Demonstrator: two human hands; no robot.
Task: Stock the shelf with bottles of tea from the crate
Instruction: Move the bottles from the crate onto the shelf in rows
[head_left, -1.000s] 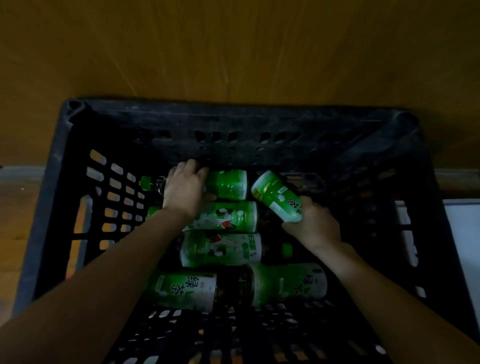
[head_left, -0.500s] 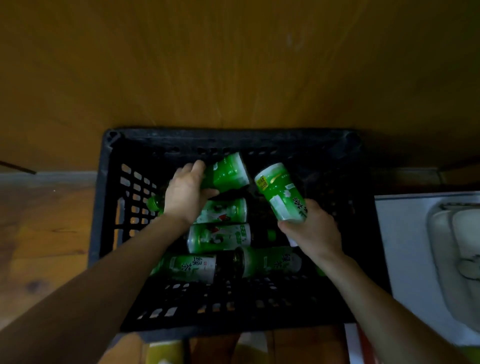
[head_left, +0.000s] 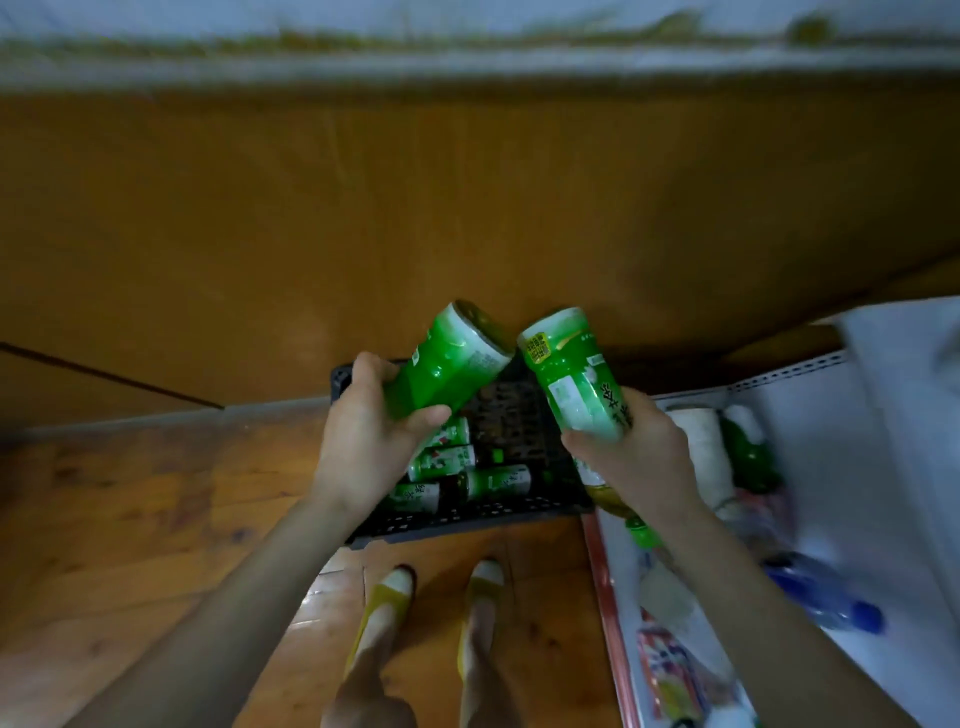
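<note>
Crate (head_left: 467, 522) right half bare, bottles (head_left: 452, 460) crowd left

Dim wooden floor (head_left: 130, 519), brown wall (head_left: 363, 208)

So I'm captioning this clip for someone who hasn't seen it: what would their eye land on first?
Two bright green tea bottles held up at centre stand out: the left-hand bottle in the left hand and the right-hand bottle in the right hand, upper ends nearly touching. Below them, the black crate on the wooden floor holds more bottles lying on their sides. A white shelf runs along the right edge.
</note>
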